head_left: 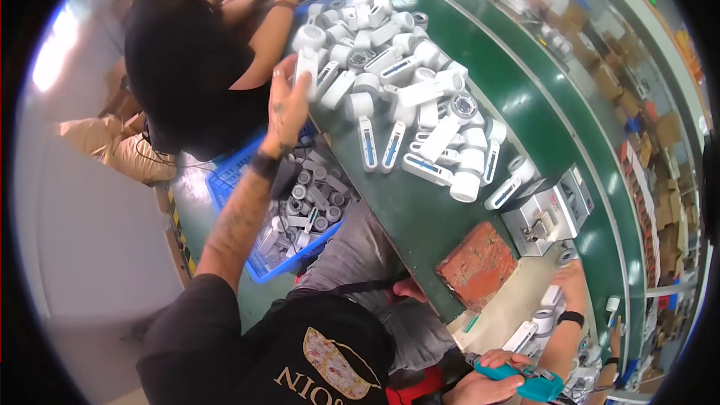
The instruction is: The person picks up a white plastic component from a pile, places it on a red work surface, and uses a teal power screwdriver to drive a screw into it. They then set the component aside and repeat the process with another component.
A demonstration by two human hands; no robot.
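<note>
My left hand (286, 109), with a dark band at its wrist, is closed around a white plastic part (306, 60) with a round head, at the left edge of a large pile. The pile (405, 67) holds several such white parts with round heads and long handles, some handles showing a blue strip in a slot. At the lower right, my right hand (480, 388) is wrapped around a teal power screwdriver (536, 385). Its tip points left, toward my body, and no part is seen at it.
A blue crate (259, 274) of grey and white parts stands left of my legs. On the green bench (420, 217) are a worn red block (478, 265) and a metal device (547, 214). A co-worker's hand (571, 281) reaches in at right; another person (187, 60) works at upper left.
</note>
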